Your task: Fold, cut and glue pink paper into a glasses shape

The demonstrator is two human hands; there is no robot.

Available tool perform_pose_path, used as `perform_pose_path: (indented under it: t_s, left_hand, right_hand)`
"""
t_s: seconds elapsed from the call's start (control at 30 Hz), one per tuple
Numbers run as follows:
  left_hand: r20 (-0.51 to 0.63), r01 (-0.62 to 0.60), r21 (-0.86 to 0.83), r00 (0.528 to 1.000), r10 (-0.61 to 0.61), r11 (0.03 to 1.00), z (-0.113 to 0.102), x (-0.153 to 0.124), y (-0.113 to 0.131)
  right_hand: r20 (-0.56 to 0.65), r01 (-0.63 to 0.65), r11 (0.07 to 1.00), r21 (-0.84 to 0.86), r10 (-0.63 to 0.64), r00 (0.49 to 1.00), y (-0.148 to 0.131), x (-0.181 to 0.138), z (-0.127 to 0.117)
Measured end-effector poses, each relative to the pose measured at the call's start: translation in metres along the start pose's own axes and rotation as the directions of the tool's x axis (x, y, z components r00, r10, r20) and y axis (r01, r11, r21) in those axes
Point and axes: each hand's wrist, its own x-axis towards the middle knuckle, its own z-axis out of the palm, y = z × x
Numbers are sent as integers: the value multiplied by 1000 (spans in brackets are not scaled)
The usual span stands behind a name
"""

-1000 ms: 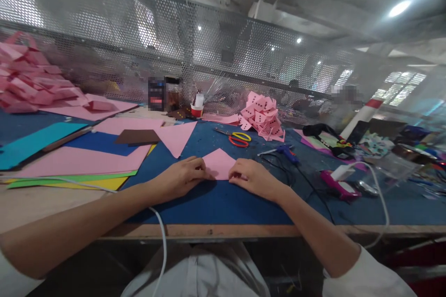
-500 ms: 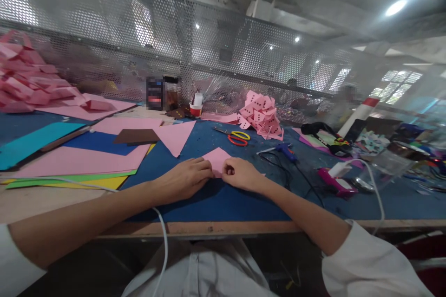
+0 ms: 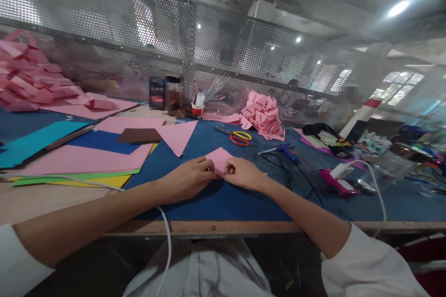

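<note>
A pink sheet of paper (image 3: pixel 219 155) lies on the blue mat in front of me, its pointed corner facing away. My left hand (image 3: pixel 191 175) has its fingers curled onto the sheet's near left edge. Close beside it, my right hand (image 3: pixel 242 172) pinches the near edge with thumb and forefinger. Both hands cover much of the sheet, so its near side is mostly hidden. Beyond the hands rest scissors (image 3: pixel 240 137) with red and yellow handles. To the right is a blue glue gun (image 3: pixel 287 152) with a black cord.
Coloured sheets (image 3: pixel 94 160) and a brown piece (image 3: pixel 139 135) lie at left, before a heap of folded pink paper (image 3: pixel 31 74). Dotted pink pieces (image 3: pixel 263 115) are piled at the back. A magenta power strip (image 3: pixel 337 183) and white cable stand right. A perforated metal screen (image 3: pixel 223 46) rises behind.
My left hand has shifted slightly right, closer to my right hand, with its fingers curled more over the paper's near edge. The whole view has moved a little.
</note>
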Motion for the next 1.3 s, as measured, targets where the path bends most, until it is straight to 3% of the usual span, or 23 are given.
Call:
perform_pose_path:
  t_s: [0.47,1.3]
  left_hand:
    - [-10,9,-39,1000,-10,999,1,-2,-1]
    - [-5,32,-122,999,-33,992,3,-3,-3]
  right_hand:
    - [37,-33,999,12,33,999,11,-8,-8]
    - [-6,-110,992,56,111,994,33,-32,-23]
